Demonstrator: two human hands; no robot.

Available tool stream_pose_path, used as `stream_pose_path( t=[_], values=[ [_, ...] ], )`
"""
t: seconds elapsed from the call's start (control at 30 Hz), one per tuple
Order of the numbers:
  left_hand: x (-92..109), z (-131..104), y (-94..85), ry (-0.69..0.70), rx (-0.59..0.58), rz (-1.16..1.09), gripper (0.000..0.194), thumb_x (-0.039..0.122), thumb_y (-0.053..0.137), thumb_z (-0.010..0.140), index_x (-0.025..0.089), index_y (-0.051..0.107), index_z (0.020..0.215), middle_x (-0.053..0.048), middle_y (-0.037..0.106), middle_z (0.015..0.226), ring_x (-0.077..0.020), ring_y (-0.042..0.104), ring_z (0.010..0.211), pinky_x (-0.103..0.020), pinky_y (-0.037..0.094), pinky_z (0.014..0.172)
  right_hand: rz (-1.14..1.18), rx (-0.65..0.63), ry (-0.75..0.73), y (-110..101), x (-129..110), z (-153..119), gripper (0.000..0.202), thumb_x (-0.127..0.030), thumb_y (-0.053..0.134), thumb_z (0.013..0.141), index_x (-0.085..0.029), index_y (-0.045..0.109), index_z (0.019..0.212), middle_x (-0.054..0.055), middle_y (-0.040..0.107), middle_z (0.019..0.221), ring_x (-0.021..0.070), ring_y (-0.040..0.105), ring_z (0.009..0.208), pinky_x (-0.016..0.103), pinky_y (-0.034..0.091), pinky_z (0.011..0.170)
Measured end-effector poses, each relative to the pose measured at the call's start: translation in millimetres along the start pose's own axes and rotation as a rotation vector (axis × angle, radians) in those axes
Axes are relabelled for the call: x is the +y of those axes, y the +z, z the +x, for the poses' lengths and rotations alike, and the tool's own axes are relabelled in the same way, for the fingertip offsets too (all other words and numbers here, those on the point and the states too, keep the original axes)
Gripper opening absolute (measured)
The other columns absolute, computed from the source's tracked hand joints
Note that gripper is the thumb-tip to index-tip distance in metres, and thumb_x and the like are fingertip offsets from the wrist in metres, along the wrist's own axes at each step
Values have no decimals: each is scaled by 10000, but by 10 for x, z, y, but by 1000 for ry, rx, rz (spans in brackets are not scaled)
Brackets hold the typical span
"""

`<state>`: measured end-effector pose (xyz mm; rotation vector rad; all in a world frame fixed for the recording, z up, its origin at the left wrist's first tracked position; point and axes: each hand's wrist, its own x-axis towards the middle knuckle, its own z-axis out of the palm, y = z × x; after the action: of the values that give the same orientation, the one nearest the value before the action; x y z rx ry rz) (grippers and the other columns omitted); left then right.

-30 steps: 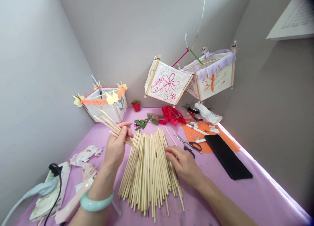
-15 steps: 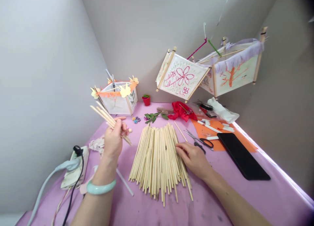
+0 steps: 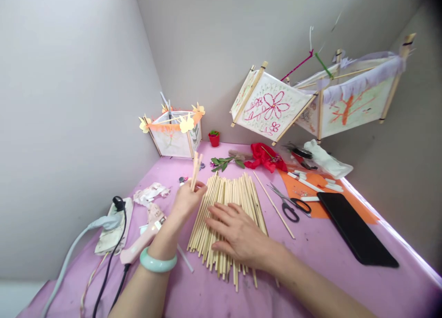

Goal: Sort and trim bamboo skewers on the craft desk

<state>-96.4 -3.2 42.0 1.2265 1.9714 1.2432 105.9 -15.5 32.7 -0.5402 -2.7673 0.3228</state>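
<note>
A wide row of pale wooden sticks (image 3: 216,258) lies side by side in front of me. At its left edge my left hand (image 3: 186,202) is closed round a small bunch of wooden sticks (image 3: 195,168), which point upward. The lower part of that bunch is hidden by the hand. Across the middle of the row, my right hand (image 3: 238,232) rests palm down with its fingers spread. One single stick (image 3: 274,205) lies apart on the right, beside the scissors (image 3: 290,205).
A pink glue gun (image 3: 143,242) and a power strip (image 3: 112,235) with cables are at left. A black phone-like slab (image 3: 355,228) lies on orange sheet (image 3: 285,179) at right. Painted lanterns (image 3: 272,103) hang above; another lantern (image 3: 172,140) stands behind, near a red pot (image 3: 214,139).
My left hand has come right and down to the row's edge, its sticks now more upright. My right hand has slid from the right side onto the middle, fingers spreading. The view has shifted.
</note>
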Motion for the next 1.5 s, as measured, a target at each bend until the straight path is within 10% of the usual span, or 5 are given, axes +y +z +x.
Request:
stream_pose_path(
  t=[0.23,0.93,1.5],
  values=[
    [-146,-28,122,2,-200,604,318,395,636,667,163,559,871,-71,651,819,-213,594,753,-277,373,615,49,-153,86,69,57,-178,604,-573,319,905,-235,339,1406,68,273,1490,232,148,1393,488,38,1129],
    [-178,-25,7,10,-204,718,126,287,489,750,210,516,846,-70,665,864,-238,614,841,-286,397,675,-47,-150,194,-139,330,-950,577,-463,380,928,-294,192,1447,24,211,1507,217,151,1393,489,65,1137],
    [-117,-43,-43,-29,-210,722,187,330,520,750,196,519,881,-68,667,838,-225,622,802,-272,393,659,122,-268,94,25,-59,58,834,-666,295,854,-102,170,1456,153,35,1518,231,-49,1402,451,-11,1139]
  ],
)
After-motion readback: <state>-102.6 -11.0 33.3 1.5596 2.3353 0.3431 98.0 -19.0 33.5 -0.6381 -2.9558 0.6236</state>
